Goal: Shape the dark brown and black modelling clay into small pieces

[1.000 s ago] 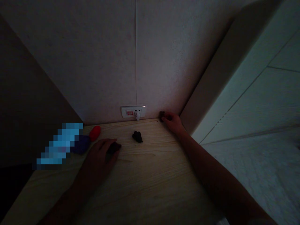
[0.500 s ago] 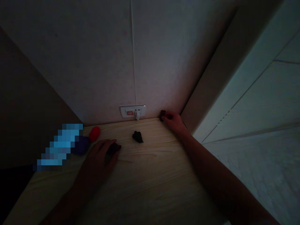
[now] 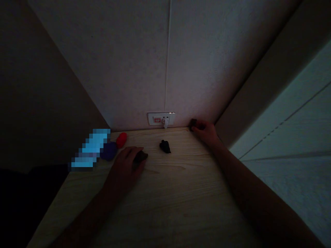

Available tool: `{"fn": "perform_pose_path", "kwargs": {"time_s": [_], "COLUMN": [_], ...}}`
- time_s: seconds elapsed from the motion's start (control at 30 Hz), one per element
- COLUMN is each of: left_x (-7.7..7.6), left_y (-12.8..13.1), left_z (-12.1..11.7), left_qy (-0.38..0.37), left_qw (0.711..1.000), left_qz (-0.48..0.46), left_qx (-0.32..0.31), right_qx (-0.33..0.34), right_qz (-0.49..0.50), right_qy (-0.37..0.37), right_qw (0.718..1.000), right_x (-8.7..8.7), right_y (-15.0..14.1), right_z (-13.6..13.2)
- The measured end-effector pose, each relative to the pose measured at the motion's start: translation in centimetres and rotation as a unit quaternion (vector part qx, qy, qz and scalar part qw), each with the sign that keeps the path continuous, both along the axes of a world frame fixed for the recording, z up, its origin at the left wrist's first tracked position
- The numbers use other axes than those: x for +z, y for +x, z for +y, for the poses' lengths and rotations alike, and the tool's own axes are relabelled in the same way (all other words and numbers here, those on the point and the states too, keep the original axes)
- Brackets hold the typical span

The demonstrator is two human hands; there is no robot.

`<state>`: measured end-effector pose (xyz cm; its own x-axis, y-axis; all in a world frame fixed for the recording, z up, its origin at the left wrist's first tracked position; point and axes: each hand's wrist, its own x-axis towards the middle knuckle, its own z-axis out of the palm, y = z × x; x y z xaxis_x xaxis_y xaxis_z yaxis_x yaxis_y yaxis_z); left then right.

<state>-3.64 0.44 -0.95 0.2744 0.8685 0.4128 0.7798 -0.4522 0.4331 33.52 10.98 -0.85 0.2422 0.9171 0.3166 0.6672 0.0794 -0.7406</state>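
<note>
Dark lump (image 3: 141, 157) — your left hand (image 3: 124, 164) grasps it; your right hand (image 3: 207, 132) pinches a second lump (image 3: 192, 124) near the wall (image 3: 129, 69); a third lump (image 3: 164, 146) lies between.

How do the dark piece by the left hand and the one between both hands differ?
The left piece is partly covered by the left hand; the middle piece lies uncovered and untouched. The middle piece is nearer the wall socket than the left piece. Both look nearly black.
</note>
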Motion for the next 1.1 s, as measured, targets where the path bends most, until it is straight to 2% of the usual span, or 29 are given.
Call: {"fn": "perform_pose_path", "kwargs": {"time_s": [0.37, 0.63, 0.77, 0.87, 0.9, 1.0, 1.07, 1.1], "left_x": [-0.1, -0.2, 0.2, 0.3, 0.3, 0.5, 0.7, 0.9], "left_y": [-0.3, -0.3, 0.0, 0.1, 0.1, 0.1, 0.2, 0.4], "left_z": [0.3, 0.2, -0.2, -0.3, -0.3, -0.3, -0.4, -0.5], "left_qy": [0.016, 0.019, -0.006, -0.028, -0.03, -0.032, -0.035, -0.038], "left_qw": [1.0, 1.0, 0.999, 0.998, 0.997, 0.995, 0.994, 0.993], "left_qz": [0.002, -0.001, -0.033, -0.053, -0.061, -0.088, -0.105, -0.112], "left_qx": [-0.003, -0.002, 0.01, 0.024, 0.027, 0.018, 0.002, -0.006], "right_qx": [0.004, -0.016, -0.059, -0.102, -0.103, -0.037, 0.067, 0.123], "right_qz": [0.011, 0.026, 0.031, 0.016, -0.009, -0.027, -0.009, -0.002], "right_qy": [0.009, 0.019, 0.052, 0.099, 0.137, 0.21, 0.179, 0.139], "right_qw": [1.0, 0.999, 0.996, 0.99, 0.985, 0.977, 0.981, 0.983], "right_x": [-0.5, -0.4, 0.8, 2.6, 3.3, 5.3, 6.0, 6.1], "right_y": [0.1, 0.0, 0.0, -0.6, -1.2, -4.6, -8.1, -9.9], "right_z": [0.4, 0.0, -0.9, -2.0, -2.6, -5.2, -7.5, -8.7]}}
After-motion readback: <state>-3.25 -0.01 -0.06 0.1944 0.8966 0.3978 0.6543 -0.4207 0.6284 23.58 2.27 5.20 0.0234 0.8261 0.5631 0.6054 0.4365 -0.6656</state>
